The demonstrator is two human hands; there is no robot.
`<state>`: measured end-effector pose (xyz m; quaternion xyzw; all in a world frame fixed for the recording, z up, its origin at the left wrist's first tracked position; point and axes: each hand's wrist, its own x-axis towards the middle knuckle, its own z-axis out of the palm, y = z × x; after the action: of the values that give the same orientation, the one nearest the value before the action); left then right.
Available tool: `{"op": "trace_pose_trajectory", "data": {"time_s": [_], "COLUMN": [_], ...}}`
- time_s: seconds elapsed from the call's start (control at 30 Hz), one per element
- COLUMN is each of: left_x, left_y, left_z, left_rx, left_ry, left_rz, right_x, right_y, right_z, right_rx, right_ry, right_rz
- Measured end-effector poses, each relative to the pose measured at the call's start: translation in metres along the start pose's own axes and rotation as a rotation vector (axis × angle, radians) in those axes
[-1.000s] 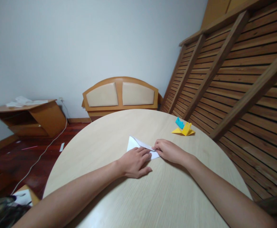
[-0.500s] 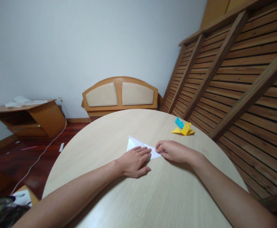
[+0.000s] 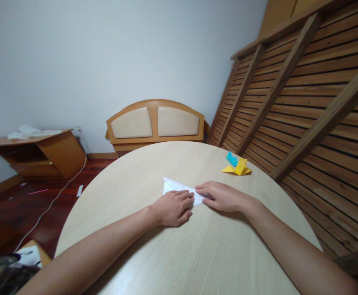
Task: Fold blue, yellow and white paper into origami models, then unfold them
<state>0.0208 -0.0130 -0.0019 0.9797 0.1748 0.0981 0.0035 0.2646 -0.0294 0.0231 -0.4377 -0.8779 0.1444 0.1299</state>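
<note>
My left hand (image 3: 173, 207) lies flat, palm down, pinning the near edge of the white paper (image 3: 179, 189) to the table (image 3: 197, 254). My right hand (image 3: 220, 196) presses its fingers flat on the paper's right end; half a second ago they were curled in a pinch there, so the fold looks laid down and I am now creasing it. The paper sits mid-table, between both hands. Beyond my right hand stand a yellow fold (image 3: 239, 167) and a blue one (image 3: 232, 158). No writing shows anywhere
</note>
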Motion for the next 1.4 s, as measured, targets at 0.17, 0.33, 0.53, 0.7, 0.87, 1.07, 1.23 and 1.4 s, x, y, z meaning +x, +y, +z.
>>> {"op": "trace_pose_trajectory", "data": {"time_s": [0.17,0.33,0.53,0.7,0.87,1.07,1.23,1.4], "left_x": [-0.002,-0.005,-0.004,-0.003,0.001,-0.001,0.003,0.011], "left_y": [-0.008,-0.017,-0.025,-0.030,-0.035,-0.045,-0.040,-0.024], "left_z": [-0.001,-0.002,0.001,0.009,0.012,0.010,0.009,0.018], "left_rx": [0.016,0.013,0.039,-0.041,-0.079,0.066,0.163,-0.018], "left_ry": [0.006,-0.007,0.028,0.065,0.031,-0.035,0.011,-0.040], "left_rz": [-0.042,-0.077,-0.066,-0.116,-0.230,-0.396,-0.527,-0.363], "right_x": [0.008,0.010,0.012,0.012,0.013,0.013,0.013,0.015], "right_y": [-0.007,-0.015,-0.026,-0.032,-0.036,-0.042,-0.045,-0.045], "right_z": [0.033,0.052,0.056,0.053,0.051,0.048,0.048,0.050], "right_rx": [-0.016,-0.028,-0.021,-0.046,-0.060,-0.115,-0.131,-0.137], "right_ry": [-0.131,-0.109,-0.102,-0.094,-0.111,-0.121,-0.122,-0.105], "right_rz": [0.084,0.122,0.152,0.168,0.190,0.214,0.231,0.230]}}
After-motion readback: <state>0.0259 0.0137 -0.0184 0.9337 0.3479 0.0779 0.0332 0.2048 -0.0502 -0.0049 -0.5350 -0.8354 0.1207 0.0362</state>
